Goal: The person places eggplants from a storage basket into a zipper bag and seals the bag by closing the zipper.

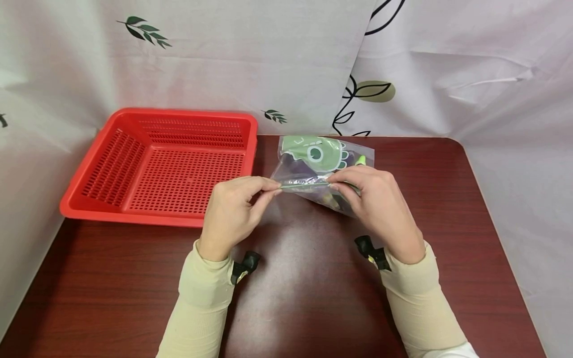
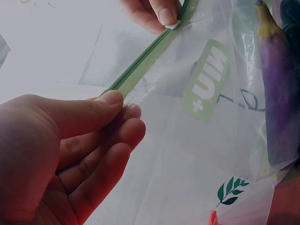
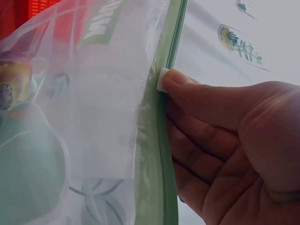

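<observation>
A clear zip bag point(image 1: 315, 155) with a green cartoon print is held up over the table. My left hand point(image 1: 235, 209) pinches one end of its green zip strip point(image 2: 140, 63) between thumb and forefinger, the other fingers loosely bent. Farther along that strip, my right hand point(image 1: 380, 201) pinches the white slider point(image 3: 162, 80) with thumb and finger. Through the plastic, a purple eggplant point(image 2: 281, 91) shows in the left wrist view. Other contents are partly hidden by the print and folds.
A red perforated plastic basket point(image 1: 134, 218) stands to the left of the bag on the dark red wooden table point(image 1: 295, 308). White cloth point(image 1: 215, 74) with leaf prints hangs behind and at both sides.
</observation>
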Demonstrator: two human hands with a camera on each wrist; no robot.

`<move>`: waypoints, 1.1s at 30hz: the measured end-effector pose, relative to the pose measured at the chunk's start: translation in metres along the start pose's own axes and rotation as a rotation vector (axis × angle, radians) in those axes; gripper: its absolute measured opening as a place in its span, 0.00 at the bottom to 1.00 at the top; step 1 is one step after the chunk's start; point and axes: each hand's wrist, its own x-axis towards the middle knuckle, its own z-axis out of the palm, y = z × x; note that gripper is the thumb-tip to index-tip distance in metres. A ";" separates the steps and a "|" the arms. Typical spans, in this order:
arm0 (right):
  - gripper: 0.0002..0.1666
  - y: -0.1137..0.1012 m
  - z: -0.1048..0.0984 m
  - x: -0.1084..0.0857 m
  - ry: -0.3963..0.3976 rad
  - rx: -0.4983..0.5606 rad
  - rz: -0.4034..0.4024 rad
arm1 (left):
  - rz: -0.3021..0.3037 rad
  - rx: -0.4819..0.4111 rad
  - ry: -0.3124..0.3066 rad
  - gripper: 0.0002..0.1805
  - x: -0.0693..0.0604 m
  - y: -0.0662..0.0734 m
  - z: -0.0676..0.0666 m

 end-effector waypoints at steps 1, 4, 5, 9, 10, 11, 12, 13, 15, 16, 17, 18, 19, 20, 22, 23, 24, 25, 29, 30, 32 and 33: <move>0.09 0.000 0.000 0.000 -0.002 -0.001 0.002 | 0.002 0.000 0.001 0.05 0.000 0.000 0.000; 0.10 0.001 -0.001 -0.001 -0.006 -0.002 0.006 | 0.005 -0.002 0.003 0.05 0.000 0.000 0.000; 0.10 0.001 -0.002 -0.001 -0.007 -0.002 0.006 | 0.007 -0.004 0.004 0.06 0.000 0.000 0.000; 0.10 0.001 -0.004 -0.001 -0.004 -0.005 0.007 | 0.007 -0.006 -0.001 0.05 0.001 0.000 0.000; 0.10 0.001 -0.004 -0.001 -0.003 -0.006 0.006 | 0.006 -0.006 -0.001 0.05 0.001 0.000 0.000; 0.09 0.001 -0.005 -0.001 -0.003 -0.008 0.005 | 0.005 -0.006 -0.002 0.05 0.001 0.000 0.000; 0.09 0.002 -0.005 -0.001 -0.002 -0.009 0.003 | 0.003 -0.005 -0.002 0.05 0.001 0.000 0.000; 0.09 0.002 -0.005 -0.001 -0.002 -0.011 0.001 | 0.001 -0.006 -0.003 0.05 0.001 0.000 0.000; 0.09 0.002 -0.006 -0.001 -0.001 -0.015 -0.002 | -0.002 -0.005 -0.004 0.05 0.001 0.000 0.000; 0.09 0.003 -0.006 -0.001 -0.001 -0.016 -0.003 | -0.003 -0.004 -0.004 0.05 0.001 0.000 0.000; 0.09 0.003 -0.006 -0.001 -0.001 -0.017 -0.004 | -0.002 -0.005 -0.005 0.05 0.001 0.000 0.000; 0.09 0.003 -0.007 -0.001 -0.001 -0.019 -0.005 | -0.003 -0.006 -0.006 0.05 0.001 0.000 -0.001; 0.09 0.004 -0.007 -0.001 -0.002 -0.020 -0.004 | -0.003 -0.006 -0.008 0.05 0.001 0.000 -0.001; 0.09 0.004 -0.007 -0.001 -0.003 -0.020 -0.004 | -0.003 -0.006 -0.008 0.05 0.001 0.000 -0.001; 0.09 0.005 -0.008 -0.002 -0.006 -0.021 -0.002 | -0.007 -0.009 -0.009 0.05 0.001 0.000 0.000; 0.09 0.005 -0.008 -0.002 -0.008 -0.021 -0.001 | -0.007 -0.008 -0.009 0.05 0.001 0.000 0.000; 0.09 0.005 -0.008 -0.002 -0.010 -0.022 0.000 | -0.009 -0.007 -0.010 0.05 0.001 0.000 0.000; 0.09 0.005 -0.008 -0.002 -0.012 -0.021 0.002 | -0.008 -0.005 -0.010 0.05 0.001 0.000 0.000; 0.09 0.006 -0.009 -0.002 -0.016 -0.021 0.007 | -0.004 0.006 -0.013 0.04 0.001 0.000 -0.001; 0.09 0.006 -0.009 -0.002 -0.017 -0.021 0.008 | -0.004 0.007 -0.011 0.05 0.001 0.000 -0.001; 0.09 0.006 -0.010 -0.002 -0.020 -0.023 0.010 | -0.004 0.007 -0.009 0.05 0.001 0.000 -0.001; 0.09 0.006 -0.010 -0.002 -0.021 -0.025 0.010 | -0.004 0.007 -0.007 0.05 0.001 0.000 -0.001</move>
